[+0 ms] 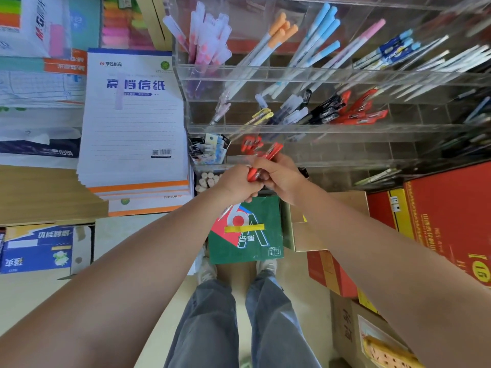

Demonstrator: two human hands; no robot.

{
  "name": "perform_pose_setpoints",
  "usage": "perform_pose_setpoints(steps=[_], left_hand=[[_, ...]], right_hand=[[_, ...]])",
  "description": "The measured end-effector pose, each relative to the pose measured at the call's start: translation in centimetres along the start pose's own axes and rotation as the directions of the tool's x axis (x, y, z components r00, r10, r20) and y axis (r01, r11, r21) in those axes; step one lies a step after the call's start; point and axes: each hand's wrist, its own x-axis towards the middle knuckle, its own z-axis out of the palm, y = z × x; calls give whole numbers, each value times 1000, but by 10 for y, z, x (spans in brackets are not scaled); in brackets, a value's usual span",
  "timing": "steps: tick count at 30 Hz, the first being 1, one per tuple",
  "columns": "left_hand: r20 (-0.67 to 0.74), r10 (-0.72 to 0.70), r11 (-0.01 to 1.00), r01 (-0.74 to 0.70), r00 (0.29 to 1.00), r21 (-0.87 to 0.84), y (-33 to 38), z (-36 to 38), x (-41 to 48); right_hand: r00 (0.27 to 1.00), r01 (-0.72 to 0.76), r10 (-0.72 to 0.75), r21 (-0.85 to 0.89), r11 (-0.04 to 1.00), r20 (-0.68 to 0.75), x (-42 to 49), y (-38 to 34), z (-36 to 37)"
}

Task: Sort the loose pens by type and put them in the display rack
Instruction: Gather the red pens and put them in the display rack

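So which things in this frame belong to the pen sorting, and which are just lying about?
Belongs to the job:
- bunch of red pens, held between left hand and right hand
- clear display rack
- racked red pens

Just lying about:
- writing-paper pads
- green box
- red cartons

The bundle of red plastic pens (267, 152) is showing bright red against the clear acrylic display rack (292, 130). Inside the rack, translucent pink-capped pens (210, 35), orange-capped white pens (281, 30) and sky-blue-capped pens (325, 19) are glowing in pastel, while glossy black pens (326, 110) and red clip pens (364, 114) are reading darker. The white lined paper pad (132, 115) is carrying blue characters, a blue top band and an orange edge. The green cardboard box (265, 216) is displaying a red-and-white pattern under yellow tape. The red carton (446, 208) is bearing gold print.
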Motion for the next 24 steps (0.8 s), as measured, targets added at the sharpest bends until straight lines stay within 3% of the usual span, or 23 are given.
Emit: perform_pose_setpoints(steps=[3, 5, 8, 12, 17, 21, 24], left_hand=[[63, -20, 999, 22, 998, -25, -1, 2, 1], [13, 6, 997, -7, 1000, 80, -4, 2, 3], [-66, 80, 952, -56, 995, 302, -5, 4, 6], [-90, 163, 911, -115, 982, 396, -8, 2, 9], [-251, 331, 752, -93, 910, 653, -19, -6, 8], [-143, 238, 677, -58, 961, 734, -26, -4, 11], [-118, 246, 635, -68, 962, 769, -31, -3, 11]], right_hand=[[990, 29, -25, 25, 999, -137, 3, 1, -13], [976, 19, -2, 77, 997, -216, 4, 0, -23], [984, -3, 30, 152, 988, -178, 3, -3, -30], [988, -1, 15, 93, 996, -155, 3, -5, -29], [925, 86, -53, 72, 994, -376, 7, -13, -51], [880, 159, -96, 97, 982, -466, 8, -20, -57], [871, 205, -116, 139, 969, -478, 11, -25, -46]])
